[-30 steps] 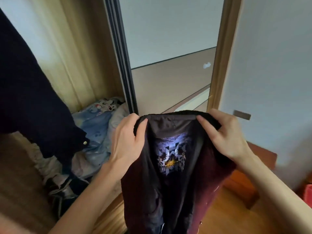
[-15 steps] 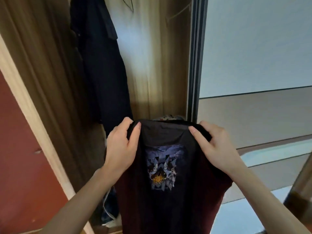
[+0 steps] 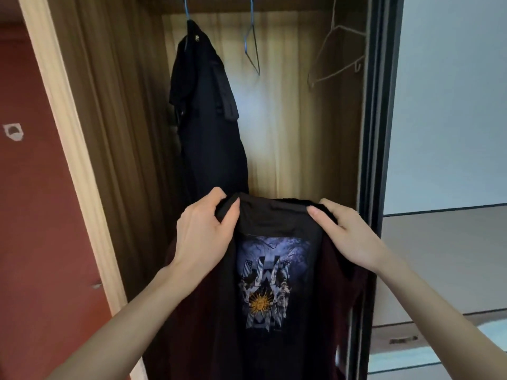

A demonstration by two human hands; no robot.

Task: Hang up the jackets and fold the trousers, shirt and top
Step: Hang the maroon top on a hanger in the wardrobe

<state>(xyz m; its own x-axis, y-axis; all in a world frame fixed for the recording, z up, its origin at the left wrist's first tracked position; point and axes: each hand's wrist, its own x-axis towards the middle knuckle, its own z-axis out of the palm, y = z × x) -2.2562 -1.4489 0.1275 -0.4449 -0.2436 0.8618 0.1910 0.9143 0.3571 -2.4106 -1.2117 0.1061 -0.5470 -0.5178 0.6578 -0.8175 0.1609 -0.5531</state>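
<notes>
I hold a dark maroon jacket [image 3: 277, 231] with a black lining and a printed patch inside, spread open by its collar in front of an open wardrobe. My left hand [image 3: 204, 234] grips the collar's left side and my right hand [image 3: 347, 237] grips its right side. A black jacket [image 3: 208, 124] hangs on a blue hanger at the wardrobe's left. To its right an empty blue hanger [image 3: 252, 42] and an empty pale wire hanger [image 3: 333, 54] hang from the rail.
The wardrobe's wooden frame [image 3: 68, 138] stands at the left beside a red wall [image 3: 33, 215]. A dark sliding door edge [image 3: 375, 133] borders the opening at the right, with a pale door panel [image 3: 450, 105] beyond it.
My view has risen from the wardrobe floor and its heap of clothes to the rail and hangers. Both hands keep the same grip on the collar and have lifted the jacket.
</notes>
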